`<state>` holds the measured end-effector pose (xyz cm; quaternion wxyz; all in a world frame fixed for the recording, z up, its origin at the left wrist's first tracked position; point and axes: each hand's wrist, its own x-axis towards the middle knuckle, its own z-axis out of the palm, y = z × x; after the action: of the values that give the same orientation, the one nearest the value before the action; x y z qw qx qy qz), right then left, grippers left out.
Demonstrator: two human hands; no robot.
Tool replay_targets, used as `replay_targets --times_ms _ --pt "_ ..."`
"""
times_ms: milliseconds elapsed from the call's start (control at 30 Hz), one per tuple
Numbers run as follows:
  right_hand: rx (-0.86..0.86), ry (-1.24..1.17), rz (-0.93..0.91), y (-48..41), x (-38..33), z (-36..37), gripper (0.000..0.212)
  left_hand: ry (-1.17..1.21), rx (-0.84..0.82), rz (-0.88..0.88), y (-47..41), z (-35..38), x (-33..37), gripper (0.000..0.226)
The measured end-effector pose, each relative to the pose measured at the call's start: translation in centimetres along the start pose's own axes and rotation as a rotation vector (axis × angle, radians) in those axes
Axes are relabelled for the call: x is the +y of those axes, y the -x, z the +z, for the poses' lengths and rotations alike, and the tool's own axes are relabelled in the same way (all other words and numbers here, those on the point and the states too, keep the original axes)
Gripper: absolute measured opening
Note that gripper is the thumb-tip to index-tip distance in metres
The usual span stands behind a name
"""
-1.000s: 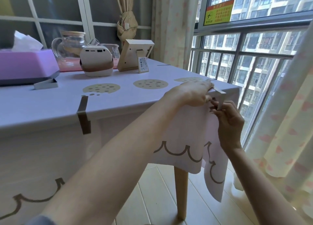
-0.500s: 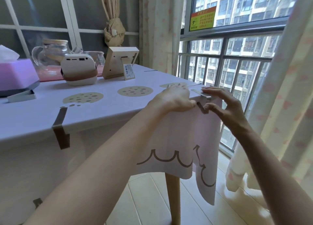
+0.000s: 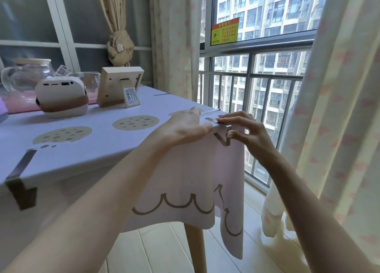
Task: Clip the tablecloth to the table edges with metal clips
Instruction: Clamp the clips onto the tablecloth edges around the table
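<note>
A pale lilac tablecloth (image 3: pixel 115 149) with beige cookie prints covers the table and hangs over its near edge and right corner. My left hand (image 3: pixel 185 128) lies flat on the cloth at the right corner, pressing it down. My right hand (image 3: pixel 244 130) pinches a metal clip (image 3: pixel 221 128) that sits over that corner edge, fingers on its top bar and thumb by its lower bend. Another metal clip (image 3: pixel 19 178) grips the near edge at the far left.
A white and brown device (image 3: pixel 61 97), a wooden frame (image 3: pixel 119 85) and a glass teapot (image 3: pixel 26 75) stand at the back of the table. A window railing (image 3: pixel 250 75) and a curtain (image 3: pixel 339 128) are close on the right. A wooden table leg (image 3: pixel 194 250) stands below the corner.
The view has swung left and closer. My right hand has pushed the clip from beside the corner onto the table edge. My left hand has stayed on the cloth at the corner.
</note>
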<state>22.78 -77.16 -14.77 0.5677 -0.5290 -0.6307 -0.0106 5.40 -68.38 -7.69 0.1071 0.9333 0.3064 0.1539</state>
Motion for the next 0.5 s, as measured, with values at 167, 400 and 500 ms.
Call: replay_targets --times_ms 167,400,500 --pt "-0.003 -0.037 -0.007 -0.2 0.0 0.6 0.045 -0.012 -0.015 0.015 0.2 -0.2 0.0 0.055" --pt "-0.031 -0.037 -0.035 -0.8 -0.5 1.5 0.033 -0.043 -0.025 0.024 0.5 -0.4 0.2 0.06" --pt "-0.028 -0.028 -0.049 -1.0 -0.5 1.2 0.034 -0.074 -0.027 0.016 0.6 -0.4 0.4 0.053"
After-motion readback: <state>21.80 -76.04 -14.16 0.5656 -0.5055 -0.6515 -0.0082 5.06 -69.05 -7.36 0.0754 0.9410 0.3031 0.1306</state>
